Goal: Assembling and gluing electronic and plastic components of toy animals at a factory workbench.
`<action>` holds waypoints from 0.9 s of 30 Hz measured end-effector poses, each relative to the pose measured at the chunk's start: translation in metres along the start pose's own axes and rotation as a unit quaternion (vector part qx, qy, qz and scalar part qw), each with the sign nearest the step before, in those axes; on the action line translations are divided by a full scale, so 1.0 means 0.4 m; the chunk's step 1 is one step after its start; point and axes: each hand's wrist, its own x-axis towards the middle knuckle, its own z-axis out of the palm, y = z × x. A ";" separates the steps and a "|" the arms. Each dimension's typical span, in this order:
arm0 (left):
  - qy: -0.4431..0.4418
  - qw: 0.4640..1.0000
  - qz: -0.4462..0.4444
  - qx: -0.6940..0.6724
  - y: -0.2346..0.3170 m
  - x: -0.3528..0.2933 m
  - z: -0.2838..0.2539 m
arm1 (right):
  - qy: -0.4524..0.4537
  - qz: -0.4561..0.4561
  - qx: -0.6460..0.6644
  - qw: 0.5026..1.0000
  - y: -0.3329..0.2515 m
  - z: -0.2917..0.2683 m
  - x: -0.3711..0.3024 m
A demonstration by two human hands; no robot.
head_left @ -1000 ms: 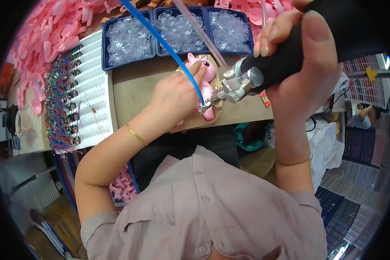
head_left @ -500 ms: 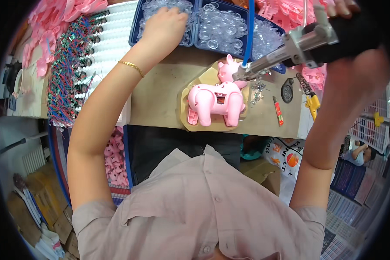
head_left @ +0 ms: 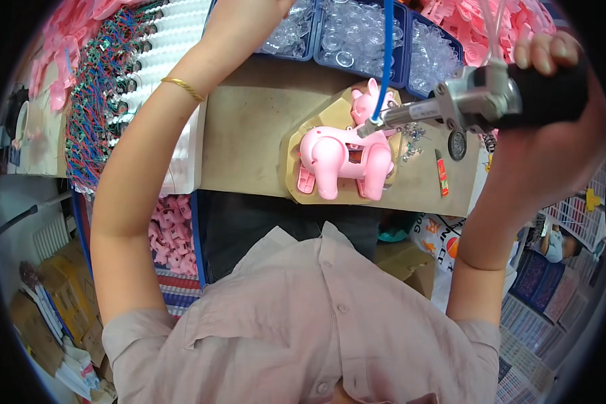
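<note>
Tan worktop, pink toy, cardboard boxes

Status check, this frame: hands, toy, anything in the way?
Right hand gripping tool. Left hand partly out of frame. Pink toy on tan block. Tool and blue hose partly hide toy.

Toward 12 o'clock, the top edge cuts off the fingers of the left hand, so what they touch cannot be told; it also crops the leftmost blue tray. Near half past 2, the black-handled tool covers part of the right hand. Its silver nose hides a patch of the pink toy toward 1; contact is unclear. Metal bits at 2 and a distant person past 3 are too small to make out.
</note>
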 end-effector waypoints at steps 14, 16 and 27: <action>-0.108 0.903 -0.224 -0.350 0.130 -0.264 -0.102 | 0.053 0.080 0.024 0.995 -0.031 0.057 0.044; -0.164 0.917 -0.265 -0.249 0.200 -0.315 -0.123 | 0.049 0.079 0.010 0.996 -0.003 0.153 0.039; -0.082 0.992 0.069 -0.064 0.296 -0.508 -0.054 | 0.018 0.068 -0.056 0.996 0.036 0.369 0.034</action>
